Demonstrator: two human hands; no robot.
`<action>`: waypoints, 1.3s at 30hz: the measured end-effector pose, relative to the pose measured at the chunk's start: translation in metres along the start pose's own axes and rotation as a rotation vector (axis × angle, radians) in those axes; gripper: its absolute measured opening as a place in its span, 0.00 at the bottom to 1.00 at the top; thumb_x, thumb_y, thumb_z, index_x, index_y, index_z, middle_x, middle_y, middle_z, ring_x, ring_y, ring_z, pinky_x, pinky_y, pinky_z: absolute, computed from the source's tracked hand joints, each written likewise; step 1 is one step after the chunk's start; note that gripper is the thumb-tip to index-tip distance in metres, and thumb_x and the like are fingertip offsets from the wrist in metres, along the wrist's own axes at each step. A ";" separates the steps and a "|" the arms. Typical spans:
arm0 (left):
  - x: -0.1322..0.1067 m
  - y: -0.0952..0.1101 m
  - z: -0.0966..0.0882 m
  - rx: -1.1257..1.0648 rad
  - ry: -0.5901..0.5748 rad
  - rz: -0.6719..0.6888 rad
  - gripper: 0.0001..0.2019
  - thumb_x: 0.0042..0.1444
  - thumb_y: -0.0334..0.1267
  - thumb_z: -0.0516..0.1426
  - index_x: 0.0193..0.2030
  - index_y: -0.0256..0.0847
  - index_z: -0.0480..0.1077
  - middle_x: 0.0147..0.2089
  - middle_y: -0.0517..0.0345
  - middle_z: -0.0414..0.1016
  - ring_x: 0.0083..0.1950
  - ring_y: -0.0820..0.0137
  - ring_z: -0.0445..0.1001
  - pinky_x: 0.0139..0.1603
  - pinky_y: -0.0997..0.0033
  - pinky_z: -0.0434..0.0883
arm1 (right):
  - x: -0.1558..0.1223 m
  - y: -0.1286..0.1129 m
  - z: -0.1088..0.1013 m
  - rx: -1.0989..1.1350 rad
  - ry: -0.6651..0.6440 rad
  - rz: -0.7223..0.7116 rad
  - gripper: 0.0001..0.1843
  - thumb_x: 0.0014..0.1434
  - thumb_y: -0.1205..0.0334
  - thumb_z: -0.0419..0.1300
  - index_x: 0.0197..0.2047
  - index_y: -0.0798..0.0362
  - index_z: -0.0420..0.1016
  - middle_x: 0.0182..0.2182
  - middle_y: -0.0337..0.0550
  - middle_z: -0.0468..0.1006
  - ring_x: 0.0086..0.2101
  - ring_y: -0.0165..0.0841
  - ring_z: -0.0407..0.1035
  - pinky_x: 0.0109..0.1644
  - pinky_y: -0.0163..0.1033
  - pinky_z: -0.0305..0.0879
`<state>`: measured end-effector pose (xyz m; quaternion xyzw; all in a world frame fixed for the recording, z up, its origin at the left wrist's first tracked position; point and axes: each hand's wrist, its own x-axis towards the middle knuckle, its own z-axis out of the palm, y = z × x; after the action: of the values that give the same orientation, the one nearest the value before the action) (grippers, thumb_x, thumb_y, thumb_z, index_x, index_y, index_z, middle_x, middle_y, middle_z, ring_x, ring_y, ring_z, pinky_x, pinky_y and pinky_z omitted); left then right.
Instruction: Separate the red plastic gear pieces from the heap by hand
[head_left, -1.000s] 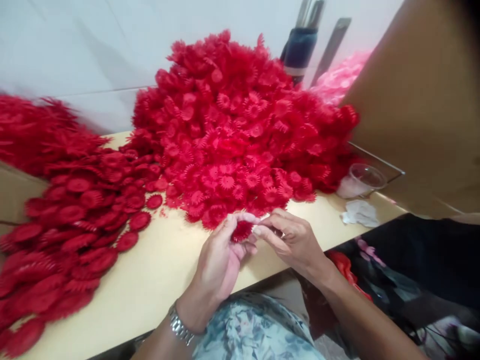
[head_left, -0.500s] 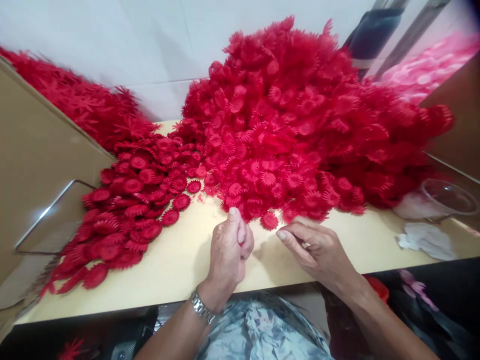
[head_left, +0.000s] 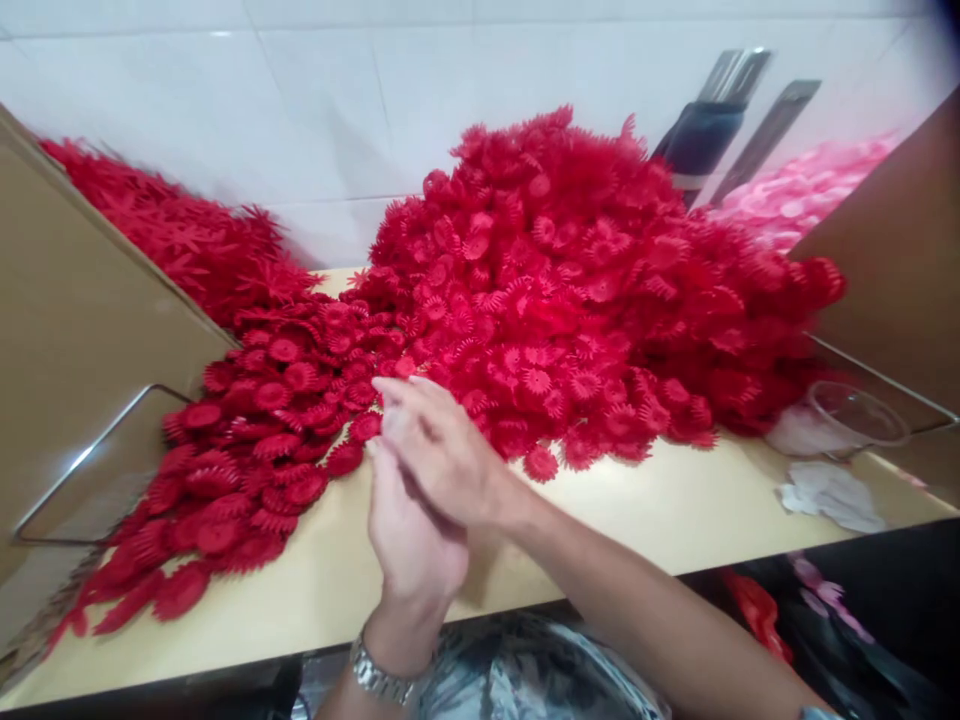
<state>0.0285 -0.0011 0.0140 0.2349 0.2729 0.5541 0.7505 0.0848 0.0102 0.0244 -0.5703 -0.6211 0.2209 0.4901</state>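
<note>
My two hands meet above the front of the table. My right hand (head_left: 450, 450) lies across the inner side of my left hand, its fingers stretched out together and pointing left. Under it, my left hand (head_left: 412, 555) is upright with the thumb up, its other fingers mostly covered and seemingly curled. Whatever may lie between the palms is hidden. Just left of my hands spreads a heap of dark red toothed flower discs (head_left: 247, 480). Behind and to the right rises a large pile of brighter red fringed flower pieces (head_left: 555, 330).
Red star-shaped petals (head_left: 172, 230) fill the back left behind a cardboard panel (head_left: 82, 290) with a metal wire loop (head_left: 82, 460). At right are a clear plastic cup (head_left: 855, 415), a crumpled white tissue (head_left: 832, 495) and another cardboard panel (head_left: 892, 270). Pink petals (head_left: 817, 190) lie beyond.
My right hand has moved left and now lies on my left hand; before, they were apart. My left hand has shifted left and down from its closed, thumb-up pose. The camera view has tilted slightly.
</note>
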 end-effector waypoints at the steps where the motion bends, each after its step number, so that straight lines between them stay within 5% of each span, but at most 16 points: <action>1: 0.004 0.005 -0.001 -0.019 0.009 0.033 0.17 0.58 0.52 0.48 0.44 0.48 0.72 0.50 0.60 0.74 0.57 0.67 0.66 0.61 0.64 0.59 | -0.003 0.000 0.006 0.020 -0.006 -0.003 0.25 0.64 0.49 0.41 0.58 0.50 0.63 0.54 0.42 0.69 0.58 0.35 0.55 0.63 0.48 0.48; 4: 0.012 0.018 -0.005 -0.077 0.046 0.061 0.20 0.58 0.55 0.44 0.43 0.50 0.72 0.52 0.62 0.73 0.59 0.66 0.64 0.62 0.60 0.58 | -0.013 -0.004 0.020 0.083 -0.033 -0.026 0.27 0.64 0.47 0.40 0.60 0.49 0.60 0.60 0.40 0.61 0.62 0.34 0.47 0.67 0.49 0.35; 9: 0.012 0.030 -0.007 -0.065 0.170 0.028 0.24 0.55 0.60 0.41 0.49 0.56 0.68 0.54 0.63 0.71 0.60 0.63 0.63 0.61 0.55 0.58 | -0.021 -0.009 0.028 0.179 -0.039 0.010 0.31 0.62 0.41 0.37 0.58 0.48 0.65 0.60 0.41 0.61 0.63 0.37 0.43 0.66 0.52 0.35; 14: 0.014 0.041 -0.010 -0.109 0.253 0.028 0.30 0.54 0.61 0.37 0.60 0.54 0.55 0.64 0.55 0.59 0.62 0.59 0.60 0.59 0.49 0.57 | -0.029 -0.012 0.032 0.326 0.038 -0.072 0.29 0.61 0.42 0.41 0.46 0.50 0.75 0.50 0.45 0.74 0.54 0.33 0.63 0.65 0.46 0.44; 18: 0.022 0.044 -0.008 -0.097 0.156 0.186 0.33 0.55 0.60 0.37 0.64 0.46 0.46 0.66 0.45 0.52 0.64 0.58 0.56 0.59 0.47 0.56 | -0.035 -0.016 0.038 0.462 0.148 -0.145 0.24 0.62 0.46 0.46 0.40 0.51 0.78 0.40 0.45 0.80 0.45 0.32 0.71 0.61 0.43 0.54; 22: 0.028 0.036 0.002 -0.083 0.075 0.300 0.28 0.55 0.57 0.40 0.57 0.45 0.56 0.62 0.45 0.60 0.63 0.59 0.59 0.59 0.53 0.58 | -0.025 -0.009 0.034 0.718 0.326 0.021 0.20 0.59 0.48 0.52 0.25 0.52 0.75 0.25 0.41 0.78 0.31 0.30 0.73 0.43 0.39 0.69; 24: 0.029 0.033 0.004 -0.042 0.060 0.353 0.21 0.56 0.54 0.43 0.50 0.48 0.63 0.57 0.50 0.67 0.60 0.60 0.62 0.58 0.55 0.60 | -0.016 0.000 0.026 0.880 0.461 0.170 0.23 0.56 0.45 0.54 0.19 0.53 0.69 0.15 0.36 0.70 0.20 0.27 0.67 0.27 0.34 0.67; 26: 0.029 0.031 0.001 0.024 0.022 0.393 0.15 0.56 0.48 0.46 0.45 0.49 0.66 0.49 0.54 0.72 0.56 0.62 0.67 0.58 0.56 0.60 | -0.008 0.011 0.015 0.953 0.550 0.282 0.28 0.54 0.40 0.53 0.14 0.52 0.59 0.09 0.31 0.58 0.11 0.23 0.53 0.15 0.30 0.52; 30: 0.024 0.024 -0.011 0.092 -0.035 0.312 0.11 0.55 0.38 0.50 0.45 0.46 0.67 0.36 0.56 0.75 0.43 0.67 0.72 0.54 0.58 0.64 | -0.007 0.029 0.000 0.858 0.501 0.338 0.34 0.52 0.34 0.48 0.10 0.51 0.48 0.07 0.29 0.48 0.10 0.20 0.41 0.13 0.31 0.39; 34: 0.009 0.009 -0.012 0.119 -0.037 0.055 0.09 0.53 0.34 0.54 0.42 0.41 0.69 0.34 0.57 0.75 0.38 0.72 0.73 0.44 0.72 0.69 | -0.016 0.029 -0.006 0.623 0.348 0.233 0.32 0.58 0.37 0.42 0.14 0.53 0.57 0.11 0.32 0.54 0.14 0.23 0.51 0.18 0.31 0.51; 37: 0.004 0.002 -0.005 0.002 -0.032 -0.134 0.11 0.57 0.42 0.51 0.43 0.41 0.70 0.40 0.57 0.74 0.43 0.73 0.72 0.44 0.75 0.69 | -0.022 0.022 -0.005 0.386 0.206 0.099 0.29 0.59 0.37 0.40 0.36 0.53 0.69 0.24 0.39 0.70 0.27 0.29 0.66 0.31 0.35 0.65; 39: 0.008 0.001 -0.002 -0.069 0.003 -0.161 0.13 0.59 0.45 0.49 0.42 0.42 0.70 0.39 0.59 0.74 0.44 0.72 0.72 0.48 0.72 0.69 | -0.027 0.017 -0.004 0.228 0.129 0.030 0.34 0.59 0.36 0.37 0.52 0.54 0.64 0.41 0.48 0.73 0.42 0.35 0.67 0.48 0.43 0.64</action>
<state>0.0279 0.0067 0.0120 0.1854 0.2726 0.5014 0.8000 0.0930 -0.0115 0.0021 -0.5333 -0.5505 0.2604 0.5871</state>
